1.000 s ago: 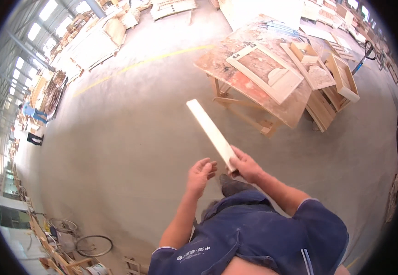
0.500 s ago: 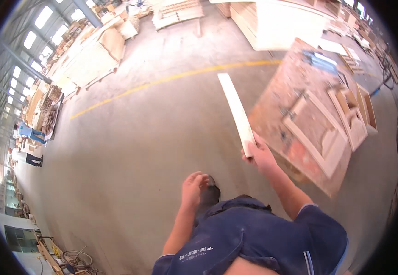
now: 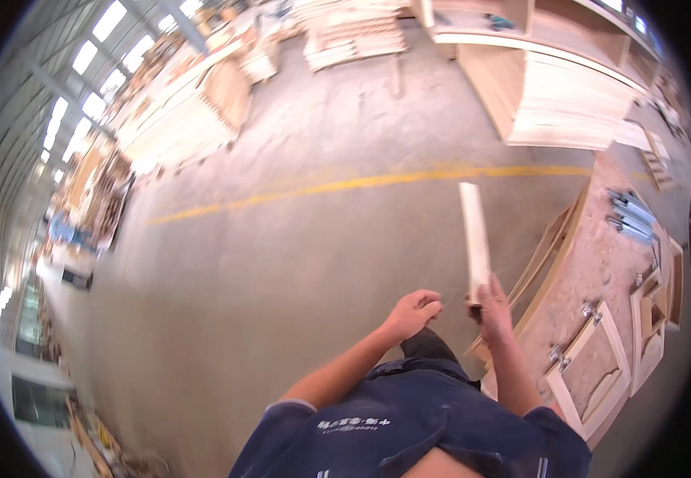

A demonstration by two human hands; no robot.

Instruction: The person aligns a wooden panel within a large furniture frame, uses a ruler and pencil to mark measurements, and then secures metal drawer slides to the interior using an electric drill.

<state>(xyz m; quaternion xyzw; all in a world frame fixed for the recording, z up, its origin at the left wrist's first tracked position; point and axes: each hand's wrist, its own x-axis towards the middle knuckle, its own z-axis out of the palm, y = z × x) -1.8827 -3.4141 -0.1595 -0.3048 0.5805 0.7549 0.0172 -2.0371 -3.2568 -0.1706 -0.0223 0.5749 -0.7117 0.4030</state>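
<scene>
Left of the counter (image 3: 576, 267), the right hand (image 3: 492, 312) grips a pale wooden strip (image 3: 475, 231) by its lower end; the left hand (image 3: 413, 313), fingers curled narrow, is near it. On the counter lies a wooden frame (image 3: 615, 340) with 2 hinges (image 3: 592, 310).

grey floor (image 3: 242, 319), bright windows (image 3: 84, 58)

Your dark blue shirt (image 3: 417, 405) bears white lettering (image 3: 353, 423) on its left chest, upside down to you, with smaller, blurred characters close beside it.
</scene>
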